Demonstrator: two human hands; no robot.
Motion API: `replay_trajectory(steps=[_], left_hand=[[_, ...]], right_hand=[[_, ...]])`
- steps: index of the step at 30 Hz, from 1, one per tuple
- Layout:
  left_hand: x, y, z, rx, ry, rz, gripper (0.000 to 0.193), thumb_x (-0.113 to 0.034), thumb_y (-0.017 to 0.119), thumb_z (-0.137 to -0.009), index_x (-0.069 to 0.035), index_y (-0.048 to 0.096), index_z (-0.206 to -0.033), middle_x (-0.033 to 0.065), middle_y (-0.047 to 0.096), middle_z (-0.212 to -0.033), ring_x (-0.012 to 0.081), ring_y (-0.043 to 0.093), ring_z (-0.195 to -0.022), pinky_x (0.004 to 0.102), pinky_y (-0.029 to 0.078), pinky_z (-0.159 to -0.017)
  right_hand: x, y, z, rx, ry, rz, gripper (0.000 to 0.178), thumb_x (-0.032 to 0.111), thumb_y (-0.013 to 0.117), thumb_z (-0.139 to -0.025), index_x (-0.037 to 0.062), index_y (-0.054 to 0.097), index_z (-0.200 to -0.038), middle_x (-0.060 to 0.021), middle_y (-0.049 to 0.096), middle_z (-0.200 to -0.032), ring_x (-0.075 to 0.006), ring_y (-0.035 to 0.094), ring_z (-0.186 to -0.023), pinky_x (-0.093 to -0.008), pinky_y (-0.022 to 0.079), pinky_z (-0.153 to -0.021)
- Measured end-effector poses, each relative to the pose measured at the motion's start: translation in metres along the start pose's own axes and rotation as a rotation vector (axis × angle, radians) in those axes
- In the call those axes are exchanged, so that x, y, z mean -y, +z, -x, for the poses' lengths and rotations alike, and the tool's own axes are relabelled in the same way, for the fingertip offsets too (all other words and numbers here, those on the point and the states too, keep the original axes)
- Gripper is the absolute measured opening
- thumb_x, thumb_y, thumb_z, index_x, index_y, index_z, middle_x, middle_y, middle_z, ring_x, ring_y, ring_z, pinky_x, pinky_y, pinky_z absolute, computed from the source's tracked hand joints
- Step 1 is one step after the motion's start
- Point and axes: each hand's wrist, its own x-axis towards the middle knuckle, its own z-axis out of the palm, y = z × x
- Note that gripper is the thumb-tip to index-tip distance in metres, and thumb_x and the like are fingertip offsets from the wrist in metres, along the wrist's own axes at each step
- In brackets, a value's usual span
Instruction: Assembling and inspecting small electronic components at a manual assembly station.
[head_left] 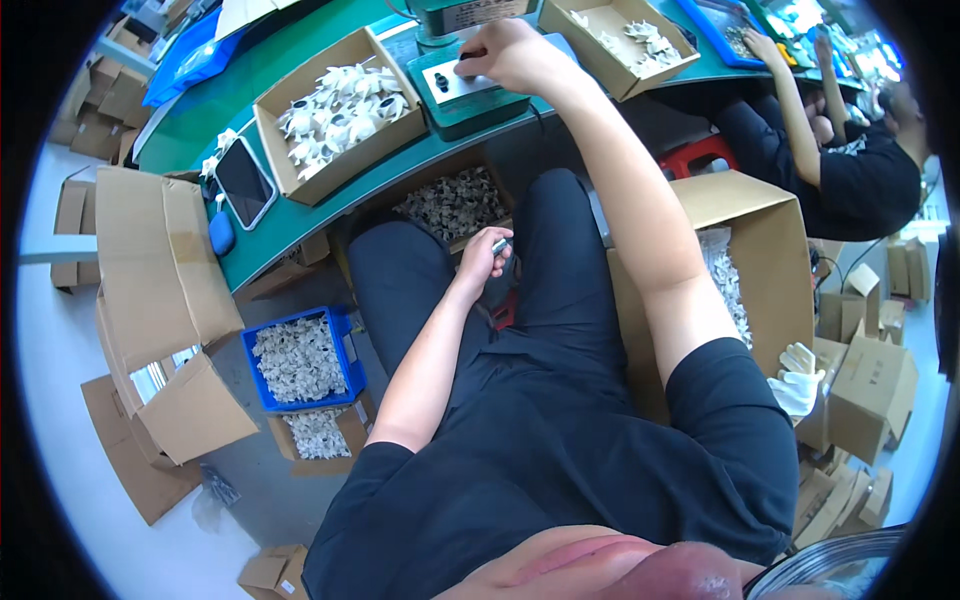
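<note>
My right hand (510, 56) reaches to the bench machine (470, 115), which has a green base and a light metal plate (462, 82) with small black fittings. Its fingers are bent together over the plate's far edge; whatever they pinch is hidden. Low between my knees, my left hand (484, 262) is closed around a small pale piece (501, 244), of which only one end shows. Left of the machine stands a cardboard tray (400, 135) heaped with white plastic parts (340, 115). Another cardboard tray (630, 85), holding fewer white parts, is to the machine's right.
A phone (245, 183) and a blue case (221, 233) lie on the green table (320, 212). A blue crate (355, 372) of parts stands at lower left, an open carton (785, 270) at right. At far right, a co-worker (850, 180) handles things over a blue tray (705, 40).
</note>
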Motion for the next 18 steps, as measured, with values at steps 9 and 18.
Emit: replay_trajectory(steps=[9,18], left_hand=[[0.004,0.011,-0.011,-0.004,-0.040,-0.043,0.028,-0.024,0.046,-0.103,-0.006,0.061,-0.120,0.0010,0.058,-0.078,0.0064,0.046,-0.058,0.0216,0.037,-0.049],[0.012,0.013,-0.031,0.014,-0.031,-0.123,0.026,-0.030,0.054,-0.099,-0.008,0.064,-0.110,0.0017,0.062,-0.076,0.0073,0.048,-0.053,0.0232,0.037,-0.044]], right_hand=[[-0.034,-0.083,-0.017,-0.120,0.455,-0.414,0.029,0.028,0.068,-0.092,0.0029,0.075,-0.106,-0.0163,0.073,-0.106,-0.0364,0.069,-0.103,-0.0459,0.053,-0.077],[-0.230,-0.036,-0.086,0.054,0.519,0.281,0.041,0.038,0.070,-0.097,-0.0003,0.076,-0.109,-0.0152,0.075,-0.098,-0.0241,0.071,-0.081,-0.0370,0.057,-0.068]])
